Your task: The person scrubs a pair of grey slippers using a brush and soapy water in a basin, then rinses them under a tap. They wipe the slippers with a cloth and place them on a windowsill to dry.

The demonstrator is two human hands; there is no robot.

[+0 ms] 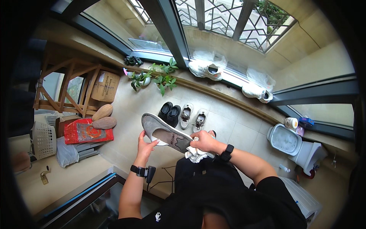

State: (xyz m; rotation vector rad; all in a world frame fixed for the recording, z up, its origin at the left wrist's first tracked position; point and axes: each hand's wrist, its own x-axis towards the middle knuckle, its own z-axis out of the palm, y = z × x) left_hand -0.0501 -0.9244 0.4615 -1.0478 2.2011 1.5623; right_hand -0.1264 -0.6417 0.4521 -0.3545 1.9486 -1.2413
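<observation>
A grey fabric slipper (pixel 163 126) with a pale sole edge hangs in the air in front of my torso, its toe pointing to the upper left. Its insole bears lettering and a dark outline. My left hand (pixel 146 147) grips the side edge near the toe part, thumb on one side and fingers under it. At the heel end, my right hand (pixel 204 140) clutches a crumpled white cloth (pixel 197 154) that lies against the slipper's edge. My right fingertips are partly hidden by the cloth.
Black shoes (pixel 173 114) and pale laced shoes (pixel 186 116) stand on the tiles beyond. Potted plants (pixel 164 81) and white-wrapped shoes (pixel 206 70) line the window side. A grey basin (pixel 286 138) is at right; a red bag (pixel 88 132) and cardboard box (pixel 105 86) at left, near another person's blurred hand (pixel 20 161).
</observation>
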